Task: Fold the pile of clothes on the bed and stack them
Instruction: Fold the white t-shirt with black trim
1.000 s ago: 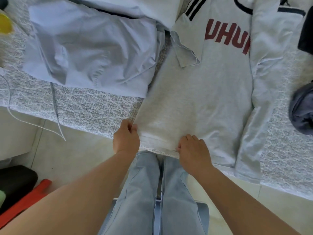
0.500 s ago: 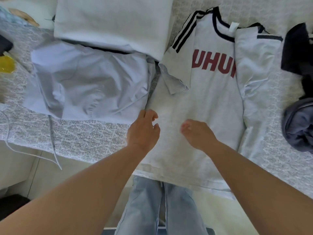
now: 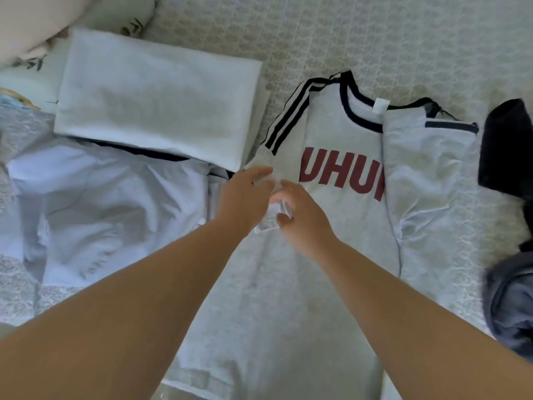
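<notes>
Dark red capital letters "UHU" run across the chest of the grey shirt (image 3: 340, 255) lying on the bed. A fourth letter at the right is cut off by the folded-over side, and the left end is partly hidden by the sleeve. The white neck tag (image 3: 380, 106) is unreadable.

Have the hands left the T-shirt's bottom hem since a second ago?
Yes. Both the left hand and right hand moved up the grey T-shirt from its hem to the striped sleeve, beside the red lettering.

Soft, even daylight; slight motion blur throughout, wide-angle bending at the edges.
</notes>
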